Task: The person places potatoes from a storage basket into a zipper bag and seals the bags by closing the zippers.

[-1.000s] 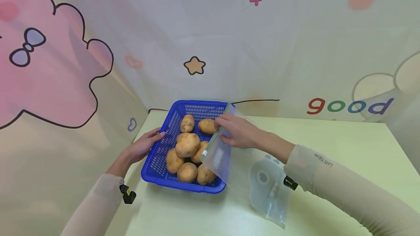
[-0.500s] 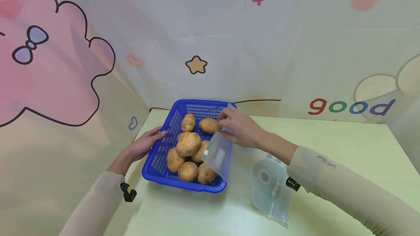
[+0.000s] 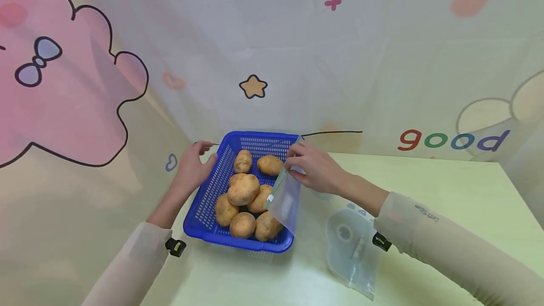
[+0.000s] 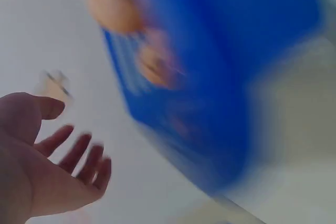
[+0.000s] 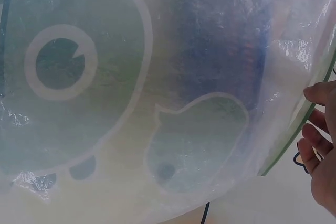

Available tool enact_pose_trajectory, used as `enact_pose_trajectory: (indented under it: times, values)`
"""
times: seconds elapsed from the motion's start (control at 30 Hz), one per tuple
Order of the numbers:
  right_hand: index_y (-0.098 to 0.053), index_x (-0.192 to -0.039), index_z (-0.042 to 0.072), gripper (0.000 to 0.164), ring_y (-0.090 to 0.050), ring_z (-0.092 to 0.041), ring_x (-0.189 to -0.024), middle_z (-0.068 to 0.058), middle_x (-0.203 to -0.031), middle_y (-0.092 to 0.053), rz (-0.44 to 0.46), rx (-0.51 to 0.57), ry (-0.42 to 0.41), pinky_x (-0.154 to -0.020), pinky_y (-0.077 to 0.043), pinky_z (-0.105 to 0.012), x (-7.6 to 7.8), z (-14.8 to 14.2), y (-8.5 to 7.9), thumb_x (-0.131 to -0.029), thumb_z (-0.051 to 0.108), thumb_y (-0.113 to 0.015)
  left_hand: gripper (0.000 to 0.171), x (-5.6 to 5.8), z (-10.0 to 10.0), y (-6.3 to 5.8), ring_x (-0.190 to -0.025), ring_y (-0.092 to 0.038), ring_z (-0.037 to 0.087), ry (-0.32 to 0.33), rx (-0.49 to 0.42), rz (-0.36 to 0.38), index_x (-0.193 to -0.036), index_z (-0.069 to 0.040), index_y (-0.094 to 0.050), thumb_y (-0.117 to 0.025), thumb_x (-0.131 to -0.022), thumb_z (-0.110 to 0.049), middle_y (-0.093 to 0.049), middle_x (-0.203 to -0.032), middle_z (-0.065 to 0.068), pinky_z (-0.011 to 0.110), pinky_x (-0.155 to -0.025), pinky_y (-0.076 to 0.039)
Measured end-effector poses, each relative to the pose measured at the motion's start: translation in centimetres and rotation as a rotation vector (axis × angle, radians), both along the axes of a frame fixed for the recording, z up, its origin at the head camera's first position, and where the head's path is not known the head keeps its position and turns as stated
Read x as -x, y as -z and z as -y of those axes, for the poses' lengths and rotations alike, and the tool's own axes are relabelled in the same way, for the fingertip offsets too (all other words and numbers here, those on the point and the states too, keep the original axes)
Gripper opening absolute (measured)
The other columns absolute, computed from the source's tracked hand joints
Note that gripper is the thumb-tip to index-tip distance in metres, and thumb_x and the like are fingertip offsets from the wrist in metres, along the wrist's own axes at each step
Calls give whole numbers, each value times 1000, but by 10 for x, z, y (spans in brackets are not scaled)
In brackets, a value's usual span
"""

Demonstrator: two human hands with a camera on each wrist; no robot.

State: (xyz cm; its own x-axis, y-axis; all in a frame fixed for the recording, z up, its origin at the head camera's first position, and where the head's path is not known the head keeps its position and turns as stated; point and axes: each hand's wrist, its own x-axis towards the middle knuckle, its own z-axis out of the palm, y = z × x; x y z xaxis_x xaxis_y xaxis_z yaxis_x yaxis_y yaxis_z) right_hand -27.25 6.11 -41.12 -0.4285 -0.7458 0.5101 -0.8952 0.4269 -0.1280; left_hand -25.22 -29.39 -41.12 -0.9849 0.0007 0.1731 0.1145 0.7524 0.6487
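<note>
A blue plastic basket (image 3: pixel 231 242) holding several potatoes (image 3: pixel 244 189) stands on the table. My left hand (image 3: pixel 193 169) is raised beside the basket's left rim, fingers loosely bent and holding nothing. In the left wrist view that hand (image 4: pixel 58 166) appears apart from the blurred basket (image 4: pixel 220 103). My right hand (image 3: pixel 316 169) pinches the green-edged mouth of a translucent zip bag (image 3: pixel 285 204), which leans over the basket's right side. A white slider sits at the near end of its zip. The right wrist view shows pale printed shapes on the bag (image 5: pixel 199 140).
The bag's printed body (image 3: pixel 352 240) spreads over the pale green table (image 3: pixel 446 211) to the right of the basket. A cloth backdrop (image 3: pixel 382 60) with cartoon prints rises behind the table and along its left side.
My left hand has let go of the basket's left rim and lifted up and away from it. The right hand stays at the bag's mouth, shifted slightly right.
</note>
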Motion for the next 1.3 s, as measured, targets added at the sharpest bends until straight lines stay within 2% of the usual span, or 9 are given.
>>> enact_pose_trajectory:
  times: [0.07,0.13,0.23,0.33,0.5,0.73,0.87,1.07,1.3]
  values:
    - [-78,-93,12,10,-59,-25,-98,-5,-104,-67,10,13,2,-80,-56,-37,0,-2,0,-89,4,-83,35,-3,-28,-11,-116,-64,39,53,4,-69,-134,0,-65,-63,-106,-22,-67,-128,21,54,-97,-54]
    - [-78,-93,12,11,-60,-25,-98,-6,-103,-67,21,24,0,-82,-55,-38,0,-3,1,-89,4,-83,32,-9,-55,-19,-108,-69,32,140,-20,-20,-131,-5,-68,-63,-107,-26,-71,-122,13,48,-88,-59]
    - [-77,-93,11,11,-60,-25,-97,-6,-103,-65,41,40,-1,-83,-56,-38,-1,-5,2,-89,3,-83,35,-17,-89,-23,-101,-73,30,277,-86,152,-137,-8,-66,-60,-110,-29,-71,-120,9,45,-80,-61]
    - [-77,-93,11,11,-60,-25,-96,-6,-102,-62,60,54,8,-81,-56,-37,-3,-6,2,-89,2,-83,38,-19,-111,-24,-98,-75,31,361,-215,335,-143,-7,-61,-57,-111,-28,-69,-121,12,47,-82,-63]
    - [-79,-94,12,11,-59,-23,-91,-5,-99,-59,100,51,22,-78,-56,-36,-9,-9,0,-89,3,-84,36,-16,-128,-20,-98,-72,31,405,-428,523,-143,-4,-55,-55,-112,-22,-64,-124,16,41,-79,-64]
    - [-81,-96,10,11,-60,-23,-90,-4,-94,-64,210,91,58,-80,-54,-37,-20,-15,-3,-92,0,-78,29,-10,-145,-17,-85,-70,25,392,-468,568,-132,4,-59,-59,-105,-8,-69,-108,14,27,-65,-61]
    - [-80,-95,9,8,-64,-20,-87,3,-91,-67,388,186,129,-75,-57,-32,-30,-15,-4,-96,7,-71,25,-10,-151,-16,-84,-72,22,383,-487,585,-126,5,-60,-60,-105,-8,-73,-108,14,27,-67,-62]
    - [-73,-96,9,4,-64,-16,-79,1,-85,-68,700,286,277,-70,-56,-32,-43,-11,-7,-97,12,-74,23,-12,-157,-13,-87,-69,22,417,-469,608,-126,1,-55,-57,-108,-13,-67,-110,15,30,-71,-63]
    - [-43,-131,-3,45,-71,-25,-74,-13,-91,-72,1117,498,401,-67,-61,-34,-51,-11,-4,-97,6,-70,19,-16,-167,-9,-85,-67,22,456,-499,553,-125,2,-53,-54,-107,-5,-65,-104,15,34,-73,-65]
